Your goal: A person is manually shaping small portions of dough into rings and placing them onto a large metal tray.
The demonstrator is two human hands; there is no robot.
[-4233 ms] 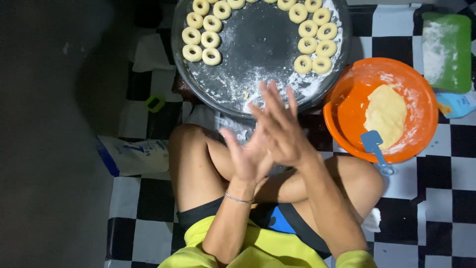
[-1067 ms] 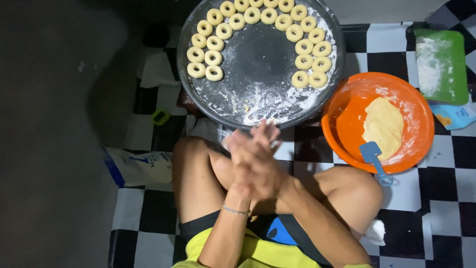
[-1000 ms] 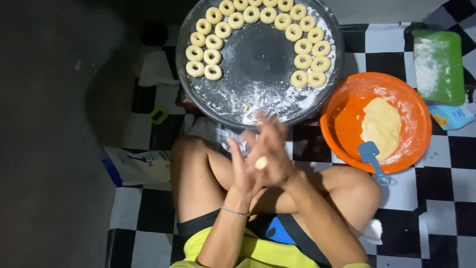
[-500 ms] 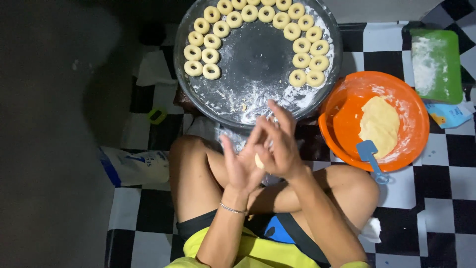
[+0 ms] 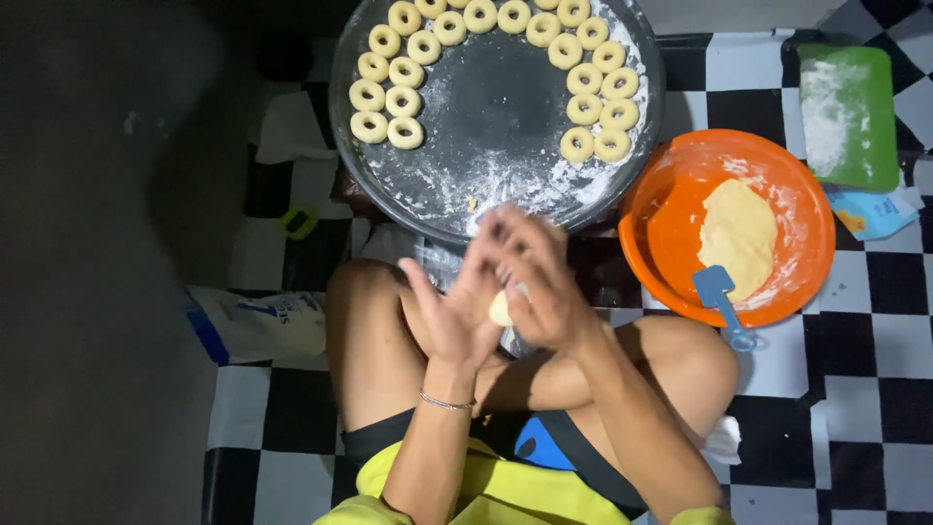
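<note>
Head view, looking straight down. Left hand (image 5: pixel 449 316) and right hand (image 5: pixel 533 282) pressed palm to palm just below the tray (image 5: pixel 457 190), a small pale dough ball (image 5: pixel 501 309) caught between them. Fingers of both hands spread and straight, not curled, closed on the dough only by the palms; fingertips blurred. Thin bracelet (image 5: pixel 445 401) on the left wrist. Hands held above bare crossed knees (image 5: pixel 374 321), below the tray's near rim.

Tray round, dark, dusted with flour (image 5: pixel 515 180) on the side nearest the hands. Dough rings (image 5: pixel 583 109) laid in a curve along the tray's left, far and right edges; middle of the tray bare metal.

Right of the tray, touching or nearly touching its rim: orange bowl (image 5: pixel 671 224), floured inside, with a flat lump of yellow dough (image 5: pixel 739 233). Blue scraper (image 5: pixel 717 290) leaning on the bowl's near rim, handle hanging out over the floor. Further right of the tray, beyond the bowl: green board (image 5: pixel 847 107) white with flour, and a light blue packet (image 5: pixel 875 212) just under it.

Left of the tray and lower: white bag (image 5: pixel 258 326) with blue print lying flat, and a small yellow-green thing (image 5: pixel 298 222) near the tray's left rim, too small to tell. Black-and-white checked floor (image 5: pixel 875 389) under everything; far left lost in the dark.
</note>
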